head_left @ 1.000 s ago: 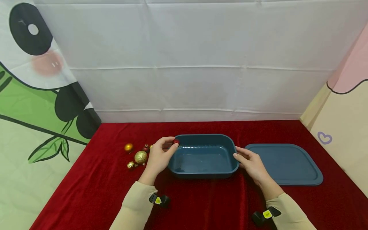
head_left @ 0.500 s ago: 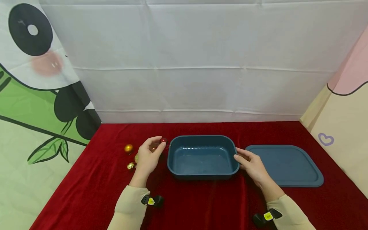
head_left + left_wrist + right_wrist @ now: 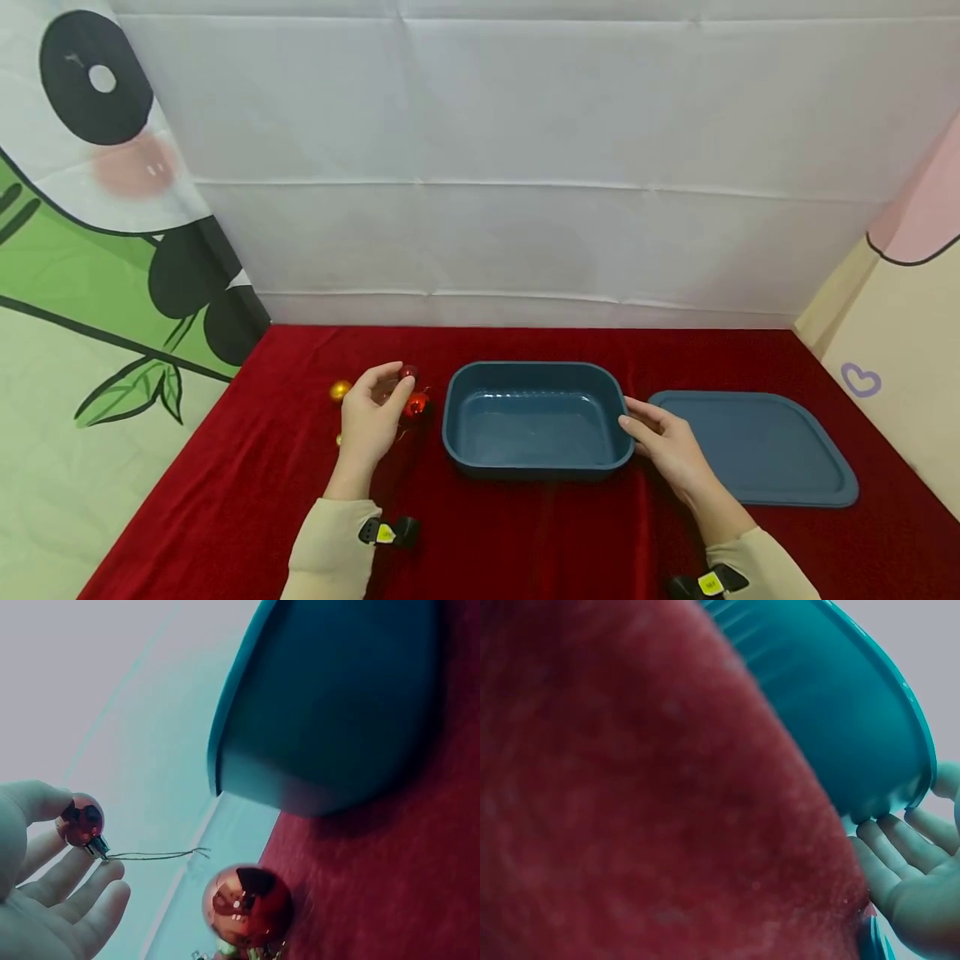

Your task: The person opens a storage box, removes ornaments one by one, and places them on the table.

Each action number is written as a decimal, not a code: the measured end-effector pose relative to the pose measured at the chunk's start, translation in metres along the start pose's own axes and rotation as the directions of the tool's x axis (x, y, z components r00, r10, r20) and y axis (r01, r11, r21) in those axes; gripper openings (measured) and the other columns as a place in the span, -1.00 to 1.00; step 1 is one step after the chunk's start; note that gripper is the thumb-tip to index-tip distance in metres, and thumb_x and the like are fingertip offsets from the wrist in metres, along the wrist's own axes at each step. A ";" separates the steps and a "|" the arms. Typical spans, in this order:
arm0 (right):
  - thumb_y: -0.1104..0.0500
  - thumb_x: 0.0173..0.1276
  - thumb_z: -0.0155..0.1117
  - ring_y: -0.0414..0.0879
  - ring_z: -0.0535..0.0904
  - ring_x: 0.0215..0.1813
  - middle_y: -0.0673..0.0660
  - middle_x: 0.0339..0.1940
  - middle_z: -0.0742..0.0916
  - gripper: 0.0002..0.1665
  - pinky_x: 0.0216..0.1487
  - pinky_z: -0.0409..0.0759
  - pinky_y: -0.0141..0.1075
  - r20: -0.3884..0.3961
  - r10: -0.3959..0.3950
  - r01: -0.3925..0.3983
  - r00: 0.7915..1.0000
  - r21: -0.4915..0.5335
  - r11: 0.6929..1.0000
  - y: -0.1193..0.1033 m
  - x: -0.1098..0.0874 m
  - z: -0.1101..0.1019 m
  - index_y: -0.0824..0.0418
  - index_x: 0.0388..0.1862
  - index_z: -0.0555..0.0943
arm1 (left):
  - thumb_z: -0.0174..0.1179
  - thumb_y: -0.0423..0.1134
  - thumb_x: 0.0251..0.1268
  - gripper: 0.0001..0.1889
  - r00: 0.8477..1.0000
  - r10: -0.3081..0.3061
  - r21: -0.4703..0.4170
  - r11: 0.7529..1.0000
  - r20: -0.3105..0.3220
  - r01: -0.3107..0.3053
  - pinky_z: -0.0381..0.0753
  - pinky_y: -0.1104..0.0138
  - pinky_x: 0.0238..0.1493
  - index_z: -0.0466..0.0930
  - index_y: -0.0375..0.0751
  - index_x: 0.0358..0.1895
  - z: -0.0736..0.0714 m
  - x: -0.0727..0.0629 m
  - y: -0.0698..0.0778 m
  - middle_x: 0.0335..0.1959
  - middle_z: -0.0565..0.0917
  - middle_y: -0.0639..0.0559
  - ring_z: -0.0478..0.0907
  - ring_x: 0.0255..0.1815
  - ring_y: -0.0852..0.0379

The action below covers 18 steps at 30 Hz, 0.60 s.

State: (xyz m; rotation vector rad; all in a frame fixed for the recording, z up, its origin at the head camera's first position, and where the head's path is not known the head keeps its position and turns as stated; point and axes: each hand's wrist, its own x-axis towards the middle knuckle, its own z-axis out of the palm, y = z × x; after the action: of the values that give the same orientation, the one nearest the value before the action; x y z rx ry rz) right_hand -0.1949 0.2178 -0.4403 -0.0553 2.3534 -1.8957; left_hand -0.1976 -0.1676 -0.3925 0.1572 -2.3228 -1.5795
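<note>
My left hand (image 3: 369,417) pinches a small shiny red Christmas bauble (image 3: 407,372) between thumb and fingers, left of the blue box. In the left wrist view the bauble (image 3: 81,819) shows its metal cap and a thin string loop hanging free. Just beside that hand, a larger shiny red bauble (image 3: 416,406) lies on the cloth. My right hand (image 3: 672,448) holds the right end of the deep blue box (image 3: 540,468), thumb at the rim and fingers against the outer wall. In the right wrist view, the fingertips (image 3: 870,832) touch that wall.
Gold baubles (image 3: 340,391) lie left of my left hand, some others hidden behind it. A flat blue lid (image 3: 757,450) rests on the red cloth (image 3: 510,542) right of the box. A white sheet (image 3: 525,167) hangs behind the table.
My left hand has moved left, away from the box's rim, carrying the small red bauble over the other baubles. The larger red bauble has come into view. My right hand stays on the box.
</note>
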 end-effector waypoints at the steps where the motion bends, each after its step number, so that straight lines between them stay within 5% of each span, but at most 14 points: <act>1: -0.02 0.39 0.16 -0.40 0.59 -0.05 0.37 0.30 0.48 -0.29 -0.08 0.60 -0.43 -0.002 0.004 -0.004 1.000 0.001 1.000 0.001 -0.001 0.001 0.28 0.40 0.27 | 0.22 -0.14 0.27 -0.64 1.000 -0.004 0.005 1.000 -0.006 0.004 0.44 0.55 -0.10 0.55 -0.14 0.11 -0.002 0.000 -0.001 -0.02 0.64 -0.07 0.54 -0.03 0.17; 18: -0.04 0.39 0.15 -0.40 0.60 -0.08 0.39 0.29 0.47 -0.28 -0.11 0.61 -0.44 0.001 -0.001 0.001 1.000 -0.012 1.000 0.000 -0.002 0.005 0.29 0.41 0.27 | 0.17 -0.14 0.31 -0.61 0.992 -0.051 0.118 0.991 -0.115 0.064 0.38 0.70 -0.29 0.53 -0.24 0.13 -0.041 0.011 -0.034 0.03 0.63 -0.15 0.58 0.00 0.01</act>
State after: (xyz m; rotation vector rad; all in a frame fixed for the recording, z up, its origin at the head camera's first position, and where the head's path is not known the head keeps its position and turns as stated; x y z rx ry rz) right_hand -0.1927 0.2133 -0.4413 -0.0583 2.3646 -1.8818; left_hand -0.1972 -0.2200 -0.4077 0.3358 -2.3459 -1.4172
